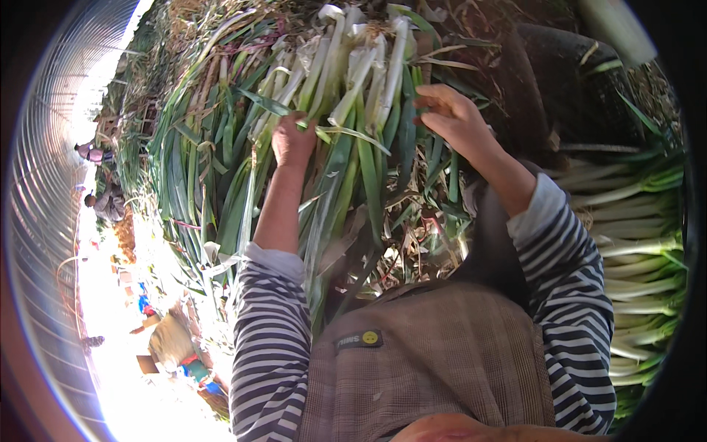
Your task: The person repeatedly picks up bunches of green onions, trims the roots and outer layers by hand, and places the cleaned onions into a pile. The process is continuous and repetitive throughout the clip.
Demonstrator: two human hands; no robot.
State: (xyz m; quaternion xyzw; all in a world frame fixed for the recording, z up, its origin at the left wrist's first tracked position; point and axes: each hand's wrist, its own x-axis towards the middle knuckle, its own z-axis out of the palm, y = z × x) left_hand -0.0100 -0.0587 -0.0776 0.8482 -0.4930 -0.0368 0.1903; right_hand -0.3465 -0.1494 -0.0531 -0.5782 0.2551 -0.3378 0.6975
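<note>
Before me lies a large heap of leeks (342, 72), their white stems pointing away and their long green leaves trailing towards me. My left hand (294, 139) is closed on a green leaf (265, 103) over the middle of the heap. Right of the heap's white stems is my right hand (450, 113), its fingers bent and thumb apart, beside some dark green leaves (407, 127); nothing plainly sits between the fingers.
Trimmed leeks (635, 248) are stacked in rows at the right. A dark container (580, 94) stands at upper right. Dry leaf scraps (425, 248) cover the ground near my knees. Two people (107, 203) (93, 153) are far off at the left, near a ribbed tunnel wall (41, 210).
</note>
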